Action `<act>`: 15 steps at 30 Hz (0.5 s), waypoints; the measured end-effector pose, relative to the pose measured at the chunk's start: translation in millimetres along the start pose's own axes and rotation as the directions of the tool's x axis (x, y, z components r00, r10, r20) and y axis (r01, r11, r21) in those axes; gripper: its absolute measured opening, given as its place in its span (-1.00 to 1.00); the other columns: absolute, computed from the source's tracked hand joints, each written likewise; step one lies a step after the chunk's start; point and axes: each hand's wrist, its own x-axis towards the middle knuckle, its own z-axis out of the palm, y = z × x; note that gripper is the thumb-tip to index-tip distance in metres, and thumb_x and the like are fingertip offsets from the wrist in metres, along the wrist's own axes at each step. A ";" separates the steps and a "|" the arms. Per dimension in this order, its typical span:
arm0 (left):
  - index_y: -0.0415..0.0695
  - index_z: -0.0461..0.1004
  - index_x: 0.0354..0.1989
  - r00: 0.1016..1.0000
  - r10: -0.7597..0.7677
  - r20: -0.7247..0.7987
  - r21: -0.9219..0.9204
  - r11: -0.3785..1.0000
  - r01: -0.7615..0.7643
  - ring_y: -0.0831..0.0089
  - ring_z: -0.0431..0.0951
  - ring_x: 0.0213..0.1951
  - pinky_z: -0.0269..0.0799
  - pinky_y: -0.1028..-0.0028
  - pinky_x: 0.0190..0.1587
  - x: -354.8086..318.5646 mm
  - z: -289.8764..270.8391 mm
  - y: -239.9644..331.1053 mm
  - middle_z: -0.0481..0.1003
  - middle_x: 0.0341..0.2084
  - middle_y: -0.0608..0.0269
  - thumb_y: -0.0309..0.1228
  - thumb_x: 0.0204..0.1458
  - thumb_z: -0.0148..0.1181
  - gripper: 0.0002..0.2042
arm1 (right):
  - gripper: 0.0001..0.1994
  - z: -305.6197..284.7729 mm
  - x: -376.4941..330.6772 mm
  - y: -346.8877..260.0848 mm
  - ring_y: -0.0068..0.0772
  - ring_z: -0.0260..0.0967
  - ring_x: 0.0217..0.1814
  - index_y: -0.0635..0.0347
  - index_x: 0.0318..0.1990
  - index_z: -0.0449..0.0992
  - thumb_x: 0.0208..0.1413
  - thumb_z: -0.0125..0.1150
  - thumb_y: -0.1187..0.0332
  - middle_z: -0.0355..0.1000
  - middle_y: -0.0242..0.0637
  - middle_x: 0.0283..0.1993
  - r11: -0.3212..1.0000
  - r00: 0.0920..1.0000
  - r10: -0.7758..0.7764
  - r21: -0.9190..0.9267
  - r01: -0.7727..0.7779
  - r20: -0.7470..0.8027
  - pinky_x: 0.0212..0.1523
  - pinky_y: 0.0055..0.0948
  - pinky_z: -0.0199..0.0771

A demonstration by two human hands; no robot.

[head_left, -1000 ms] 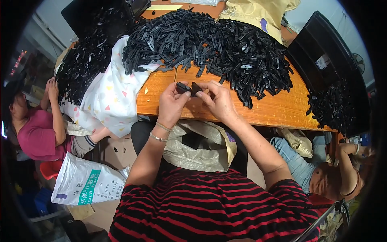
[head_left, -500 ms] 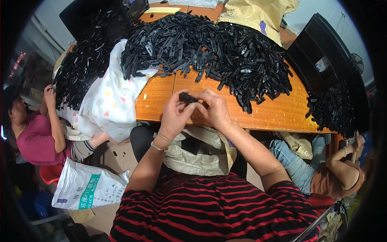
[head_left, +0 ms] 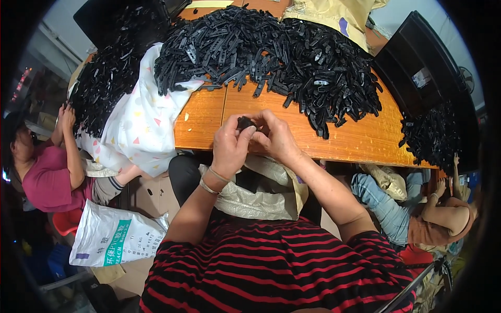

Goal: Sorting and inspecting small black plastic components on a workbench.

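Observation:
Both my hands meet over the near edge of the wooden table, above an open woven sack [head_left: 261, 203] at my lap. Between thumb and fingers my left hand [head_left: 229, 143] grips a small black plastic part [head_left: 243, 123]. My right hand [head_left: 276, 136] is closed at the part's right side, fingertips pinched against it. The fingers cover much of the part, so its exact shape is hidden. Beyond the hands lies a large heap of black plastic parts [head_left: 235, 47], long narrow pieces mixed with shorter ones.
A patterned white cloth [head_left: 141, 120] hangs over the table [head_left: 203, 117] on the left. A brown paper sack [head_left: 329, 13] lies behind the heap; a black bin [head_left: 417, 62] is tipped at right. People sit at both sides. A white sack [head_left: 117, 235] rests at lower left.
My hands have drawn closer together, with the black part turned and more covered by the fingers. The view has shifted slightly. The person at right has an arm raised toward the parts.

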 end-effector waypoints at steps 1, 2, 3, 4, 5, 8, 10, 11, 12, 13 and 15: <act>-0.28 0.41 -0.14 0.997 -0.044 0.056 -0.061 0.997 0.048 0.45 0.58 -0.36 0.46 0.54 -0.31 -0.4 -1.8 0.6 0.53 -0.38 0.18 -0.50 0.06 0.18 -0.79 | -0.64 -0.7 -2.0 -1.1 -0.39 0.51 -0.19 0.32 -0.04 0.33 0.00 0.28 0.50 0.49 -0.12 -0.14 0.999 1.000 0.028 -0.023 -0.028 -0.005 -0.23 -0.46 0.53; -0.28 0.41 -0.14 0.997 -0.044 0.057 -0.061 0.997 0.048 0.45 0.58 -0.36 0.46 0.54 -0.31 0.2 -2.9 -0.9 0.53 -0.38 0.18 -0.50 0.06 0.18 -0.79 | -0.66 -1.1 -3.9 -2.9 -0.35 0.52 -0.21 0.31 -0.07 0.36 0.00 0.29 0.49 0.49 -0.13 -0.17 0.997 0.998 0.055 -0.046 -0.055 -0.011 -0.24 -0.46 0.53; -0.29 0.40 -0.13 0.993 -0.096 0.073 -0.207 0.972 0.109 0.50 0.57 -0.33 0.45 0.58 -0.30 1.5 -3.7 -3.8 0.51 -0.35 0.22 -0.50 0.09 0.16 -0.79 | -0.66 -1.3 -5.9 -6.2 -0.35 0.52 -0.21 0.31 -0.07 0.36 0.00 0.29 0.49 0.49 -0.13 -0.17 0.997 0.998 0.055 -0.046 -0.056 -0.012 -0.24 -0.46 0.53; -0.29 0.38 -0.11 0.985 -0.144 0.094 -0.347 0.923 0.168 0.54 0.55 -0.31 0.44 0.62 -0.28 2.4 -5.0 -5.6 0.50 -0.33 0.26 -0.50 0.11 0.14 -0.79 | -0.70 -1.3 -7.5 -10.7 -0.29 0.52 -0.26 0.30 -0.11 0.39 -0.01 0.30 0.48 0.48 -0.13 -0.23 0.984 0.993 -0.073 -0.170 0.057 -0.090 -0.30 -0.45 0.52; -0.29 0.38 -0.11 0.985 -0.143 0.093 -0.346 0.923 0.167 0.54 0.55 -0.31 0.44 0.62 -0.28 2.1 -7.1 -6.5 0.50 -0.33 0.26 -0.50 0.11 0.14 -0.79 | -0.74 -1.4 -8.2 -14.6 -0.22 0.51 -0.30 0.28 -0.16 0.42 -0.02 0.30 0.46 0.46 -0.14 -0.29 0.942 0.967 -0.207 -0.298 0.156 -0.150 -0.35 -0.43 0.51; -0.29 0.37 -0.09 0.966 -0.214 0.142 -0.397 0.882 0.253 0.60 0.51 -0.29 0.43 0.65 -0.25 0.4 -12.6 -8.2 0.47 -0.30 0.29 -0.51 0.14 0.12 -0.80 | -0.80 -1.2 -9.6 -21.5 -0.11 0.46 -0.37 0.26 -0.25 0.46 -0.02 0.31 0.42 0.41 -0.14 -0.38 0.895 0.943 -0.287 -0.398 0.202 -0.168 -0.40 -0.35 0.46; -0.29 0.37 -0.12 0.949 -0.262 0.176 -0.439 0.842 0.314 0.63 0.51 -0.31 0.45 0.65 -0.26 0.9 -15.2 -9.3 0.47 -0.33 0.29 -0.51 0.13 0.11 -0.82 | -0.81 -2.6 -9.3 -19.3 -0.08 0.45 -0.38 0.26 -0.26 0.47 -0.02 0.30 0.41 0.41 -0.13 -0.38 0.903 0.952 -0.270 -0.380 0.199 -0.143 -0.41 -0.31 0.43; -0.29 0.37 -0.12 0.949 -0.262 0.176 -0.440 0.842 0.313 0.63 0.51 -0.31 0.45 0.65 -0.26 1.5 -17.6 -9.5 0.47 -0.33 0.29 -0.51 0.13 0.11 -0.82 | -0.81 -4.1 -8.4 -18.3 -0.06 0.43 -0.39 0.25 -0.26 0.47 -0.01 0.29 0.40 0.40 -0.12 -0.38 0.911 0.960 -0.252 -0.363 0.195 -0.118 -0.41 -0.27 0.41; -0.29 0.37 -0.13 0.941 -0.258 0.218 -0.416 0.848 0.328 0.63 0.51 -0.32 0.45 0.66 -0.27 2.1 -20.2 -9.5 0.47 -0.34 0.30 -0.52 0.14 0.10 -0.83 | -0.81 -6.2 -7.4 -19.5 -0.06 0.43 -0.39 0.25 -0.26 0.47 -0.01 0.29 0.40 0.40 -0.12 -0.38 0.911 0.960 -0.253 -0.363 0.195 -0.118 -0.41 -0.27 0.41; -0.29 0.37 -0.14 0.932 -0.257 0.256 -0.391 0.854 0.343 0.64 0.51 -0.33 0.46 0.66 -0.27 1.2 -22.2 -9.6 0.47 -0.35 0.30 -0.52 0.14 0.10 -0.84 | -0.82 -8.4 -6.6 -22.3 -0.05 0.43 -0.38 0.25 -0.27 0.47 0.00 0.28 0.40 0.40 -0.12 -0.38 0.924 0.974 -0.205 -0.347 0.159 -0.098 -0.40 -0.26 0.41; -0.29 0.37 -0.15 0.932 -0.252 0.262 -0.384 0.858 0.340 0.63 0.52 -0.35 0.46 0.67 -0.28 1.1 -23.5 -9.2 0.47 -0.36 0.31 -0.53 0.14 0.09 -0.85 | -0.83 -13.8 -6.5 -27.5 -0.05 0.43 -0.37 0.25 -0.27 0.47 0.01 0.27 0.40 0.40 -0.12 -0.38 0.936 0.985 -0.155 -0.330 0.123 -0.073 -0.39 -0.25 0.42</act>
